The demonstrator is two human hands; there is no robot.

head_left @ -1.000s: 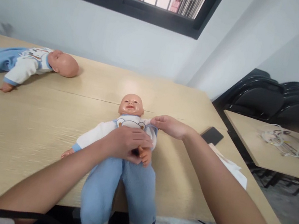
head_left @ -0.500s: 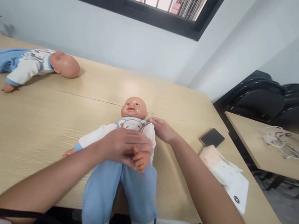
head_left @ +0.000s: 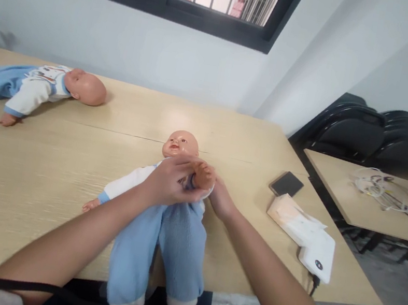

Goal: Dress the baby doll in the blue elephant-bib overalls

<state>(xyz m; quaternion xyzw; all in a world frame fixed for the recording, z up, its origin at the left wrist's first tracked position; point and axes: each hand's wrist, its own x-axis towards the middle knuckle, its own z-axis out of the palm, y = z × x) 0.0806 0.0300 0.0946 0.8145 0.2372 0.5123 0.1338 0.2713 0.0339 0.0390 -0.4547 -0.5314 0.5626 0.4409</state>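
Your left hand (head_left: pixel 169 180) grasps the doll (head_left: pixel 179 248) by its bent-up forearm near the wrist; your right hand (head_left: pixel 221 196) is against that same arm's far side, its fingers too hidden to tell whether they grip. The doll lies face-up on the table (head_left: pixel 43 187), lower legs past the near edge, head toward the window (head_left: pixel 215 18).

One doll (head_left: pixel 181 253) at my fingers (head_left: pixel 182 160), a second doll (head_left: pixel 87 89) well left of them, that makes two! Right of my fingers I count one phone (head_left: pixel 287 184), one paper packet (head_left: pixel 288 214), one white device (head_left: pixel 322 257)!
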